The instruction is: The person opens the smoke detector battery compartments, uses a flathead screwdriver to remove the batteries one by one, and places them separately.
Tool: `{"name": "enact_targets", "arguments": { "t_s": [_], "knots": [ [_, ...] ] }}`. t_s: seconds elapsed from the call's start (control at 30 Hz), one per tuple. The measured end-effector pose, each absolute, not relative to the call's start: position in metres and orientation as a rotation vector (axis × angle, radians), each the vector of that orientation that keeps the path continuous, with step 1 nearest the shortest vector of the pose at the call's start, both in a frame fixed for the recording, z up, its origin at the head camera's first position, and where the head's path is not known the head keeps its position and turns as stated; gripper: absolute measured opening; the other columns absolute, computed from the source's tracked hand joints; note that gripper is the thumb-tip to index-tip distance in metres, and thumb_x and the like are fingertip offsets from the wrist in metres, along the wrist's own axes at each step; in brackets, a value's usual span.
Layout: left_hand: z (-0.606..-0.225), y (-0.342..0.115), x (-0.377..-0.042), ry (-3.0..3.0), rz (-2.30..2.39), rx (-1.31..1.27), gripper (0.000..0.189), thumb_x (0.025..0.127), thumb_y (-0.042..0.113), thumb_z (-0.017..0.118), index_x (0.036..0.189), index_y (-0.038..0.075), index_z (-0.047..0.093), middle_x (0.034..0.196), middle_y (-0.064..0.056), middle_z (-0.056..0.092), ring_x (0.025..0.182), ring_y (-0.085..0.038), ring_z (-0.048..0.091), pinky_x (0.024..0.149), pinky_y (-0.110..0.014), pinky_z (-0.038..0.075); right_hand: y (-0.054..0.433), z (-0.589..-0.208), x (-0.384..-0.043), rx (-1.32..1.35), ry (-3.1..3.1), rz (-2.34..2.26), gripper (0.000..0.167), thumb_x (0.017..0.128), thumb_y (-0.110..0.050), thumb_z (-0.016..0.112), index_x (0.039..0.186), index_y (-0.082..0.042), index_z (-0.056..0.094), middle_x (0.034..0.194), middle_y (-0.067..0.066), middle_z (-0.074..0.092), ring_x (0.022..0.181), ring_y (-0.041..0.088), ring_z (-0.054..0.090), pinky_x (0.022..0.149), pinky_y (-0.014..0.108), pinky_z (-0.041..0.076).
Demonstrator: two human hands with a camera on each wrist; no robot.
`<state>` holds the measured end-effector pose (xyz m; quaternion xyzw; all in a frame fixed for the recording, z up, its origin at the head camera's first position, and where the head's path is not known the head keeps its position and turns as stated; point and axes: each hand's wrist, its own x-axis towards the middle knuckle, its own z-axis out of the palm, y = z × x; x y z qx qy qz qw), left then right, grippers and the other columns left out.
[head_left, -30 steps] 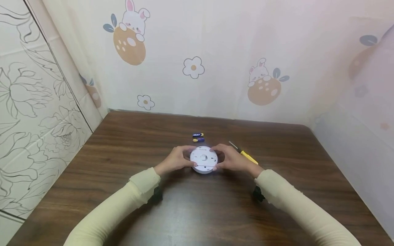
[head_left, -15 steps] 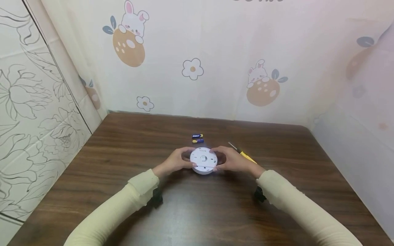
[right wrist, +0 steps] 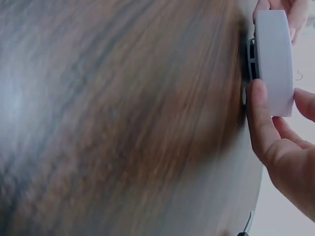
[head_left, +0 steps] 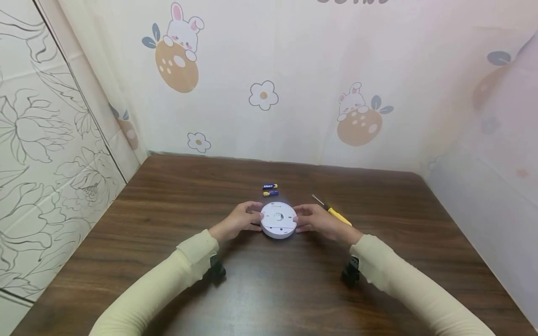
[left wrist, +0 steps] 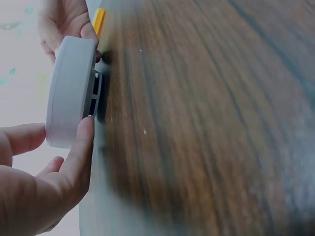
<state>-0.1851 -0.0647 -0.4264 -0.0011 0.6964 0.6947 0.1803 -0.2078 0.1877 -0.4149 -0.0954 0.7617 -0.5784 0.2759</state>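
A round white smoke detector point(head_left: 275, 225) lies level between both hands in the head view, its flat slotted back facing up. Slatted vents point(left wrist: 95, 93) show along its underside in the left wrist view, close over the wooden table point(head_left: 269, 289). My left hand point(head_left: 238, 220) pinches the left rim, thumb on the upper face and fingers at the lower edge. On the opposite rim my right hand point(head_left: 322, 222) holds it the same way, as the right wrist view also shows with the smoke detector's side wall point(right wrist: 275, 64).
Two blue-and-yellow batteries point(head_left: 270, 186) lie just behind the smoke detector. A screwdriver with a yellow handle point(head_left: 339, 216) rests beside the right hand. Patterned curtains point(head_left: 294, 56) hang along the table's back edge.
Both hands have shifted their grip: fingers that spanned the far and near rim now sit at the sides, thumbs on the upper face. The smoke detector stays in nearly the same place.
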Motion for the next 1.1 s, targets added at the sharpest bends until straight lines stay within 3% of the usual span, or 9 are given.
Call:
{"name": "enact_targets", "arguments": {
  "t_s": [0.33,0.7,0.83,1.1],
  "knots": [
    [-0.424,-0.063,-0.182,1.952,1.997,-0.072,0.039,0.091,-0.006,0.058,0.129,-0.006,0.05,0.117,-0.024,0.057,0.093,-0.026,0.063,0.079,-0.04,0.058,0.182,-0.412,-0.206,0.016,1.904,-1.67,0.056,0.089,0.002,0.062,0.139,0.007,0.037,0.116,0.024,0.056,0.089,0.026,0.064,0.085,0.041,0.055],
    [-0.424,-0.067,-0.18,1.898,2.048,-0.05,0.038,0.093,-0.006,0.056,0.13,-0.01,0.048,0.119,-0.025,0.056,0.1,-0.028,0.062,0.086,-0.043,0.054,0.184,-0.412,-0.203,-0.103,1.902,-1.747,0.058,0.086,-0.002,0.069,0.135,0.012,0.042,0.112,0.024,0.062,0.092,0.028,0.066,0.086,0.043,0.054],
    [-0.422,-0.075,-0.179,1.841,2.028,-0.035,0.04,0.094,0.004,0.059,0.13,-0.012,0.047,0.114,-0.026,0.06,0.1,-0.033,0.063,0.085,-0.043,0.055,0.185,-0.412,-0.203,-0.137,1.924,-1.778,0.055,0.085,-0.002,0.07,0.133,0.01,0.045,0.112,0.023,0.063,0.091,0.029,0.067,0.086,0.043,0.054],
    [-0.423,-0.09,-0.176,1.666,1.92,-0.07,0.07,0.095,0.044,0.055,0.129,-0.015,0.042,0.112,-0.03,0.059,0.097,-0.039,0.064,0.082,-0.044,0.056,0.185,-0.407,-0.203,-0.207,2.037,-1.733,0.06,0.081,-0.009,0.077,0.133,0.005,0.049,0.119,0.022,0.06,0.096,0.03,0.066,0.088,0.042,0.053]
  ]
}}
